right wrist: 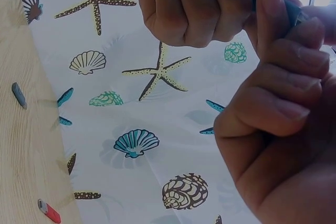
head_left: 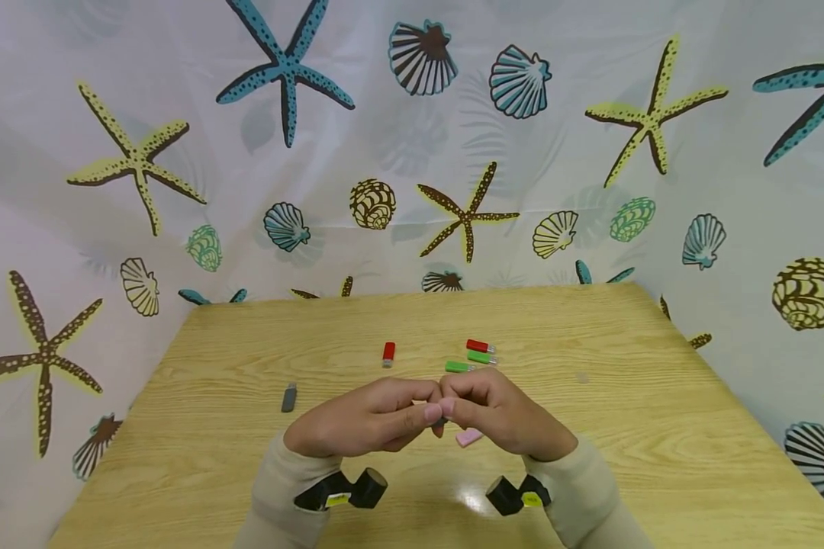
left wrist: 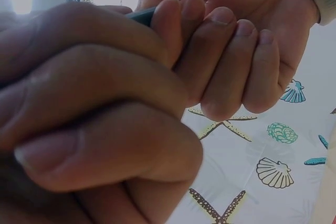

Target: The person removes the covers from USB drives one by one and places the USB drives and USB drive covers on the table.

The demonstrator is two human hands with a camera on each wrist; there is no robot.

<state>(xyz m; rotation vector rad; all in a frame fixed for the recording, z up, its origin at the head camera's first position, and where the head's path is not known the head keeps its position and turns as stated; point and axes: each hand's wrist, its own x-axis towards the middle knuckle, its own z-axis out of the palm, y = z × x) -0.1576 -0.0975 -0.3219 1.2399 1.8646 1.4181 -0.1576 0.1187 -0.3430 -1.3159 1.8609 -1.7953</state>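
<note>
Both hands meet over the middle of the table around one dark grey USB flash drive [right wrist: 283, 9], largely covered by fingers. My left hand [head_left: 381, 418] pinches its dark body between thumb and fingers. At the other end, where a bit of metal shows in the right wrist view, my right hand [head_left: 497, 415] pinches it too. The fingertips of the two hands come together there. Only a sliver of the drive peeks out in the left wrist view. A pink flash drive [head_left: 468, 437] lies on the table just below the right hand.
On the wooden table [head_left: 206, 457], another dark grey drive [head_left: 289, 398] lies to the left. A red drive [head_left: 388, 354] is farther back. Beyond the right hand are a second red drive [head_left: 479, 346] and two green drives [head_left: 481, 357]. A shell-patterned cloth [head_left: 412, 152] hangs behind.
</note>
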